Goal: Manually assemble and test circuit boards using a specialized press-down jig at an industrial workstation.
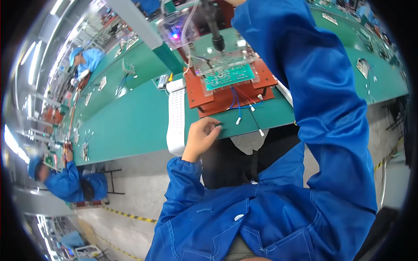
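Green circuit board [229, 75], upper centre, clamped under clear cover on red jig [217, 101]: light, stiff, fragile; take by edges. Left hand [201, 135] loosely curled, empty, on table [130, 122] edge. Right hand out of frame.

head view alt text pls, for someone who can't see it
A person in a blue work coat sits at a green workbench, left hand resting on its near edge, right arm raised toward a hanging black tool; the right hand is out of frame. Below the tool, a green circuit board sits under a clear cover on a red-brown fixture with loose wires.
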Action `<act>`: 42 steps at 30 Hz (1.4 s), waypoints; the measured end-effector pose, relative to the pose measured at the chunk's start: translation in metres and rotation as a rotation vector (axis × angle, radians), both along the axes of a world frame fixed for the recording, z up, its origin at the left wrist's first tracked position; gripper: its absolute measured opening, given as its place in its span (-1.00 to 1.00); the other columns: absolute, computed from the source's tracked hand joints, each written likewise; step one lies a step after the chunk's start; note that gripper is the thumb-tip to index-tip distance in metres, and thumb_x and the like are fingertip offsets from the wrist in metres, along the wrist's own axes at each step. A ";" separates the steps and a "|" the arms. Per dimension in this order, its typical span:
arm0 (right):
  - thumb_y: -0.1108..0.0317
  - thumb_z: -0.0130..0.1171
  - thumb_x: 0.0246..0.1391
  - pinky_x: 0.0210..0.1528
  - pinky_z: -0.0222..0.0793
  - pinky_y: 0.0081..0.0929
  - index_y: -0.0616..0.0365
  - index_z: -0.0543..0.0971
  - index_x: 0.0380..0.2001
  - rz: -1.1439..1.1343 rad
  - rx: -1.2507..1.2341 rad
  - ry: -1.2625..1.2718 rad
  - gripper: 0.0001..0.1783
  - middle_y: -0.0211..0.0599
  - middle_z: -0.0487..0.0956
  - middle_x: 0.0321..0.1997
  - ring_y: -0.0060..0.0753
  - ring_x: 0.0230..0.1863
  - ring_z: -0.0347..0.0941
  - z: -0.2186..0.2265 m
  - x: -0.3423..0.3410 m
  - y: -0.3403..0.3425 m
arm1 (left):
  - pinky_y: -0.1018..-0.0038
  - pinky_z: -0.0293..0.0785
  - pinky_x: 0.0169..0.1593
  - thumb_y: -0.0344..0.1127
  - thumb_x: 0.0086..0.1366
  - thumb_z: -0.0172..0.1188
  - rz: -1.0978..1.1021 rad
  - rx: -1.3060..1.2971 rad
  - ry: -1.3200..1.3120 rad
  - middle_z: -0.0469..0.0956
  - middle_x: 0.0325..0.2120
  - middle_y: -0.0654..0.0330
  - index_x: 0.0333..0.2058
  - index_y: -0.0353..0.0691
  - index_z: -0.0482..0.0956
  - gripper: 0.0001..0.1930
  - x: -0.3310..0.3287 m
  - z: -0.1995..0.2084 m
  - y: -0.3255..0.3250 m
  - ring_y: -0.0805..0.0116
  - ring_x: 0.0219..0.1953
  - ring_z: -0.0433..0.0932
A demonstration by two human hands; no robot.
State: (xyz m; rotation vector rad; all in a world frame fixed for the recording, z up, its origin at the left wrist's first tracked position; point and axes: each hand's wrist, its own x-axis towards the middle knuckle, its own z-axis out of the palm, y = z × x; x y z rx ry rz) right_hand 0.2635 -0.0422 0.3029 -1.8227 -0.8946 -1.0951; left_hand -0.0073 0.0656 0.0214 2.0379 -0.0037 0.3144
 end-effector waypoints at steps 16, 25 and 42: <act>0.49 0.22 -0.09 -0.16 0.53 -0.31 0.28 0.62 -0.08 0.312 -0.434 -0.480 -0.59 -0.19 0.67 -0.23 -0.17 -0.18 0.62 -0.198 -0.091 -0.098 | 0.60 0.20 -0.51 -0.53 0.14 0.26 0.162 0.109 -0.183 0.47 -0.62 0.25 -0.36 -0.36 0.63 -0.93 -0.025 -0.002 -0.003 0.62 -0.60 0.32; 0.73 0.23 -0.03 -0.22 0.54 -0.44 0.27 0.65 -0.05 0.580 -0.296 0.187 -0.59 -0.09 0.68 -0.33 -0.20 -0.26 0.65 -0.144 -0.148 -0.137 | 0.34 0.53 -0.13 -0.48 -0.06 0.51 0.412 0.596 -0.504 0.55 -0.13 0.04 0.08 -0.29 0.47 -0.33 -0.080 0.011 -0.026 0.18 -0.18 0.56; 0.47 0.33 0.09 -0.06 0.49 -0.44 0.36 0.68 -0.22 0.591 -0.131 1.010 -0.80 -0.18 0.67 -0.22 -0.40 -0.20 0.59 -0.269 -0.124 -0.166 | 0.05 0.39 0.30 0.00 -0.20 0.62 -0.129 0.489 -0.244 0.55 0.11 -0.02 0.21 -0.25 0.44 -0.04 0.000 0.005 -0.037 -0.05 0.13 0.56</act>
